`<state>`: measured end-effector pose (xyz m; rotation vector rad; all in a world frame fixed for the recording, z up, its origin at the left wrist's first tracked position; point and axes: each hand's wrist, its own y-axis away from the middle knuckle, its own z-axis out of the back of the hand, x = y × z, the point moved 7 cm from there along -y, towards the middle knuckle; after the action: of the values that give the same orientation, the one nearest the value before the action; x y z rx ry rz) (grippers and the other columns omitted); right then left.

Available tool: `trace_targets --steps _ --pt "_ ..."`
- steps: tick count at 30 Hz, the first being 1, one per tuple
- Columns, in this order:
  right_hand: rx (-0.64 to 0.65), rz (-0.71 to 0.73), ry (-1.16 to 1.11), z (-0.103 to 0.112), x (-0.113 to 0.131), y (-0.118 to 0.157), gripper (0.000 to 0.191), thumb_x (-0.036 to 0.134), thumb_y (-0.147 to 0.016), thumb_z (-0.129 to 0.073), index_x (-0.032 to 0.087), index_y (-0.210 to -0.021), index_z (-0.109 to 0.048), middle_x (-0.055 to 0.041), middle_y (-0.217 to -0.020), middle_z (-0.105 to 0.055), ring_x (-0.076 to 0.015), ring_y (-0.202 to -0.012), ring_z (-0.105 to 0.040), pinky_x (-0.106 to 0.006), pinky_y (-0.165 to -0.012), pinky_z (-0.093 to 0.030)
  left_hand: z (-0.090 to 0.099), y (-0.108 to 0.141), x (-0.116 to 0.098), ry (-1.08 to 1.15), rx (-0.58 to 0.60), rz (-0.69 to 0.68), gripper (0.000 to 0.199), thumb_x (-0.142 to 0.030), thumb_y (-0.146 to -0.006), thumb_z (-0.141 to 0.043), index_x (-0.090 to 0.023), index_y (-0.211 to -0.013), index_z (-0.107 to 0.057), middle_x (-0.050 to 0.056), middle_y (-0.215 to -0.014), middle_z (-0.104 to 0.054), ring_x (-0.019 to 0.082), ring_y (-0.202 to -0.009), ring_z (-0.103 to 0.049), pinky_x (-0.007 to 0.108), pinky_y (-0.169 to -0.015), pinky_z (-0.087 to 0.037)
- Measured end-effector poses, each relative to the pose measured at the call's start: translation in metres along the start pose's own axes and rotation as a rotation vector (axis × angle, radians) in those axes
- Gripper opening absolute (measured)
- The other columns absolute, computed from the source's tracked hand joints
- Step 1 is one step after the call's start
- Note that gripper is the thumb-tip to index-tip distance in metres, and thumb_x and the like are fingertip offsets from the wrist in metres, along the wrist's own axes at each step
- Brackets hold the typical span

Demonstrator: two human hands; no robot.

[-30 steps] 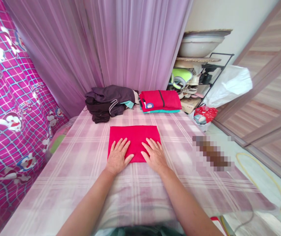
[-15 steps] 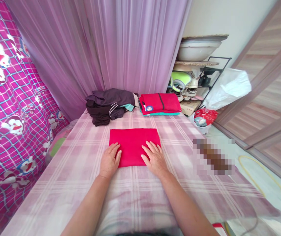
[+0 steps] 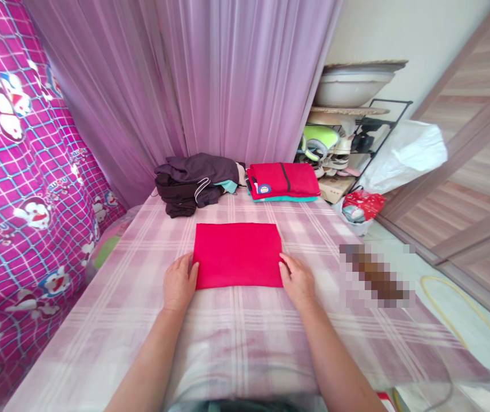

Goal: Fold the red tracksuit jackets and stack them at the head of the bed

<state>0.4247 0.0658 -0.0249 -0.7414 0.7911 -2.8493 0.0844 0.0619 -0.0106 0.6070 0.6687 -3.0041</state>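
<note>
A flat, neatly folded red garment (image 3: pixel 238 254) lies in the middle of the checked bedspread, a rectangle with its long side toward me. My left hand (image 3: pixel 179 280) is at its left edge, thumb against the near corner and fingers curled at the side. At the opposite edge, my right hand (image 3: pixel 298 279) holds the cloth's border between thumb and fingers. The fingertips of both hands are partly hidden at the edges. Behind it sits a folded stack of red and teal clothes (image 3: pixel 300 177) with a round blue badge. Left of that stack is a loose heap of dark clothes (image 3: pixel 202 177).
The pink and white checked bedspread (image 3: pixel 236 326) covers the bed. Purple curtains (image 3: pixel 236 74) hang behind it, and a magenta cartoon-print cloth (image 3: pixel 34 171) hangs at left. On the right stand a shoe rack (image 3: pixel 382 137), plastic bags (image 3: pixel 407 154) and a wooden wardrobe (image 3: pixel 463 171).
Both hands have slid outward from the top of the red garment to its left and right edges. The view has shifted slightly; the other clothes stay put.
</note>
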Motion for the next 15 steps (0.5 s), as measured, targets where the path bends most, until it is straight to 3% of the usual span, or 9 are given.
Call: trace_targets --steps 3,6,11,15 --pt "0.077 -0.129 0.142 0.0033 -0.0136 0.0028 0.031 0.033 -0.091 -0.052 0.019 -0.11 -0.072 -0.0103 -0.106 -0.074 -0.0242 -0.097 -0.066 -0.038 -0.089 -0.049 0.0006 0.0012 0.0044 -0.071 0.016 0.056 0.04 -0.041 -0.093 -0.046 -0.015 -0.116 -0.066 0.014 -0.119 -0.069 0.03 -0.11 -0.062 0.047 -0.099 -0.048" --pt "0.113 -0.203 0.242 0.0067 -0.0128 0.0046 0.028 0.037 -0.09 -0.057 0.019 -0.103 -0.074 -0.0114 -0.116 -0.071 -0.0278 -0.108 -0.062 -0.041 -0.091 -0.046 -0.0002 0.0006 0.0052 -0.078 0.033 0.09 0.035 -0.042 -0.092 -0.047 -0.018 -0.107 -0.069 0.012 -0.122 -0.068 0.029 -0.112 -0.061 0.046 -0.1 -0.045" --pt "0.147 -0.231 0.271 0.0016 -0.0084 0.0033 0.022 0.034 -0.089 -0.058 0.02 -0.097 -0.074 -0.0103 -0.122 -0.069 -0.0271 -0.112 -0.06 -0.04 -0.092 -0.044 -0.0029 -0.0013 0.0066 -0.013 0.06 0.16 0.028 -0.036 -0.09 -0.051 -0.018 -0.1 -0.071 0.011 -0.12 -0.07 0.029 -0.114 -0.061 0.046 -0.101 -0.044" --pt "0.124 -0.199 0.265 -0.0033 -0.0088 0.0007 0.015 0.029 -0.087 -0.059 0.022 -0.091 -0.072 -0.0086 -0.116 -0.07 -0.025 -0.106 -0.062 -0.037 -0.088 -0.045 -0.004 -0.0022 0.0065 -0.003 0.053 0.205 0.021 -0.032 -0.088 -0.053 -0.02 -0.093 -0.07 0.011 -0.12 -0.07 0.029 -0.115 -0.061 0.048 -0.102 -0.041"
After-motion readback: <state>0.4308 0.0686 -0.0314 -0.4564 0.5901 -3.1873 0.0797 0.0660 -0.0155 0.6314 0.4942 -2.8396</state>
